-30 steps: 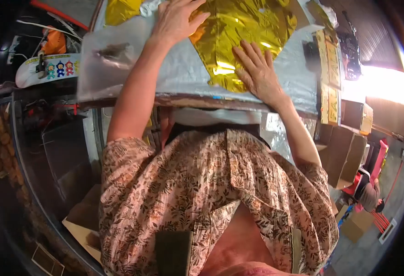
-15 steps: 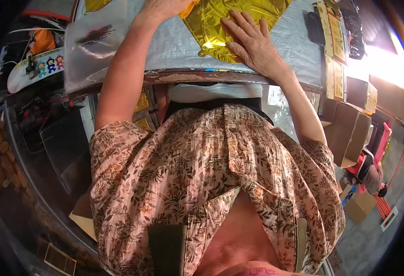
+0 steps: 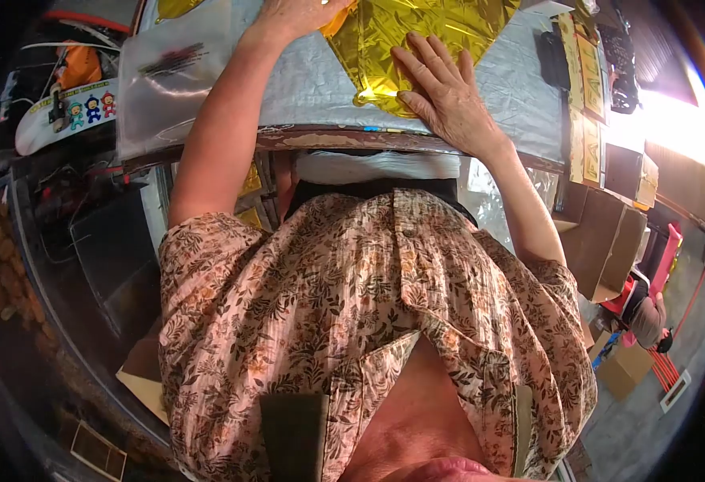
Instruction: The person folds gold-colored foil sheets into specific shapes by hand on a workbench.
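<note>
A shiny gold foil sheet, like a flat foil balloon (image 3: 417, 24), lies on the cloth-covered table, and the top edge of the view cuts it off. My right hand (image 3: 451, 96) rests flat on its lower right part, fingers spread. At the top edge, by the foil's left side, is my left hand (image 3: 298, 16). Its fingers look closed beside a small orange piece (image 3: 337, 22), partly hidden, whose kind I cannot make out. A small tab of foil (image 3: 362, 98) sticks out at the near corner, close to the table edge.
Clear plastic bags (image 3: 172, 76) lie on the table's left. A worn wooden edge (image 3: 328, 140) runs along the front. Cardboard strips (image 3: 587, 104) and open boxes (image 3: 601, 241) stand at the right. Another person (image 3: 645, 313) is farther off at the right.
The view has shifted slightly, so the table sits a little lower. Part of a white object now shows at the top right. My right hand stays flat on the foil.
</note>
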Demonstrator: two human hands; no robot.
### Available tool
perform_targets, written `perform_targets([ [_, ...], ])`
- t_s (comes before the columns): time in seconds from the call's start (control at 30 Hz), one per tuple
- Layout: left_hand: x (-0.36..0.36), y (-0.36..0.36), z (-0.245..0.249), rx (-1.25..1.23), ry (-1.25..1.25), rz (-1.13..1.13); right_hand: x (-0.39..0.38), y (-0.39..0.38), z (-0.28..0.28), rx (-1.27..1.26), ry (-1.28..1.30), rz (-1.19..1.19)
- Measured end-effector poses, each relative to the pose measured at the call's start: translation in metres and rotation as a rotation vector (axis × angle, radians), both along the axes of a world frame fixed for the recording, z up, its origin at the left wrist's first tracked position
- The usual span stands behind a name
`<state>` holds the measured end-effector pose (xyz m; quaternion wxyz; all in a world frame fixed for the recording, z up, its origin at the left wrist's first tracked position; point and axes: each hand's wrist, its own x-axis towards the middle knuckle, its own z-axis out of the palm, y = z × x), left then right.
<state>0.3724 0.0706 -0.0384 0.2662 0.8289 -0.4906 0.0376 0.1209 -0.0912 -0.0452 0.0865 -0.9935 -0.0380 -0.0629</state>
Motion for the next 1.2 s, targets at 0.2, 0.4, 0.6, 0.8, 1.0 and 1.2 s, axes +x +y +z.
perform_targets([
  [0.2,0.002,-0.001,-0.006,-0.048,-0.003,0.018,0.0,0.001,0.005,0.027,0.033,0.004],
  [0.4,-0.002,-0.016,-0.025,-0.199,-0.218,-0.113,0.001,0.004,0.016,0.053,0.1,-0.012],
  [0.6,-0.022,-0.021,-0.027,-0.125,-0.199,-0.146,0.001,0.006,0.019,0.067,0.119,-0.022],
  [0.8,-0.018,-0.02,-0.029,-0.143,-0.14,-0.155,0.016,-0.002,0.025,0.139,-0.01,-0.102],
  [1.0,-0.022,-0.018,-0.022,-0.075,-0.229,-0.034,0.06,-0.044,-0.005,-0.004,-0.133,-0.229],
  [1.2,-0.019,-0.016,-0.031,0.008,-0.244,0.033,0.093,-0.096,-0.021,-0.115,-0.242,-0.443],
])
